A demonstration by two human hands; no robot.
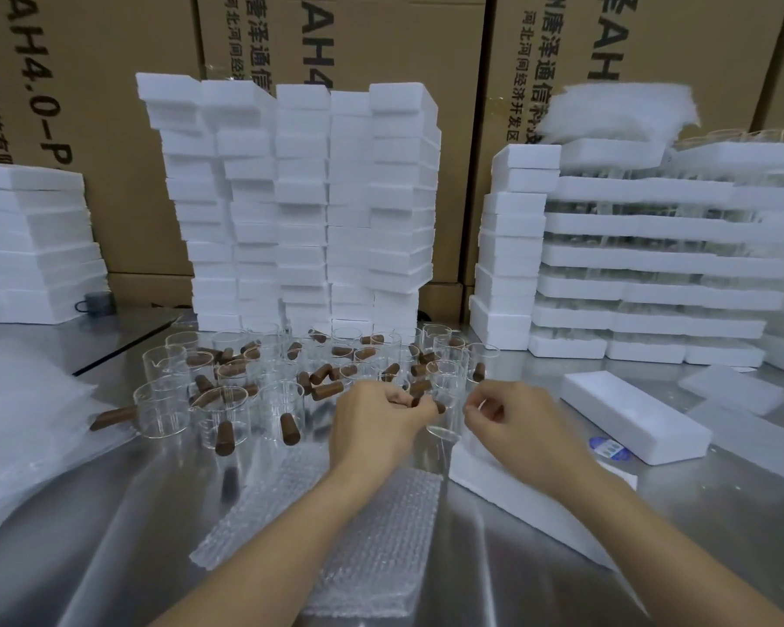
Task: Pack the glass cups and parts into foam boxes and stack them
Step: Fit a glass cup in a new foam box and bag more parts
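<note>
I am gathering one set, I think: my left hand [376,423] grips a handle [419,402] beside a cup [444,427] mid-worktop, my right hand [512,423] curls on something I cannot tell, and next needs gentle placing into the foam box [480,468].

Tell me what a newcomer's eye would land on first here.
The leaning towers of white foam boxes at the back centre strike first, set against brown cartons. In front of them, glass cups and brown handles crowd the metal table. Nearest, the left hand holds one handle beside the curled right hand.
</note>
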